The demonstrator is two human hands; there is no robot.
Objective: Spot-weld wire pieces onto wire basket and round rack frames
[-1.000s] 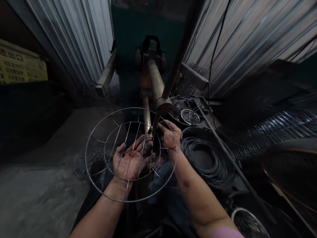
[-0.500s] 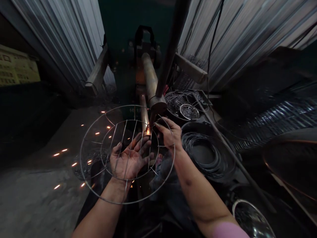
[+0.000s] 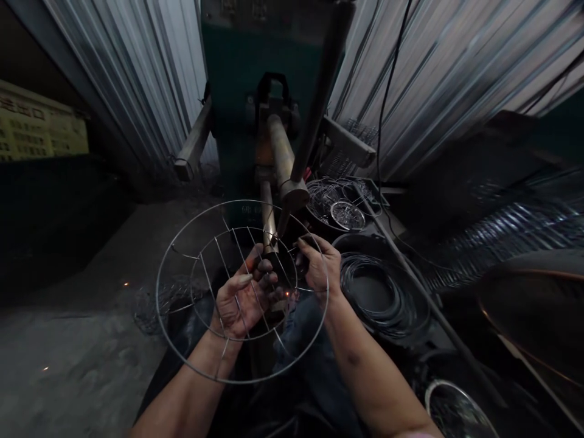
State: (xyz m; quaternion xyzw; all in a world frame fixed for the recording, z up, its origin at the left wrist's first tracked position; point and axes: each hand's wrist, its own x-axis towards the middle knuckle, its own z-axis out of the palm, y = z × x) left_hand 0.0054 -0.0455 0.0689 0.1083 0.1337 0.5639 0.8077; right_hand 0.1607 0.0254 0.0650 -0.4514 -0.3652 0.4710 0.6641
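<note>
a round wire rack (image 3: pixel 227 274) is positioned above the left hand (image 3: pixel 239 309), its inner ring seen close to the tip of a brass-coloured post (image 3: pixel 269 218). the palm is turned up beneath the bars, with the fingers curled; whether a wire is gripped cannot be told. the right hand (image 3: pixel 322 267) is placed at the rack's right side, thumb and forefinger brought close together; what, if anything, is pinched there cannot be made out.

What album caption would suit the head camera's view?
Left hand seen through a round wire rack, right hand at its edge, near a metal rod, as orange sparks glow.
</note>
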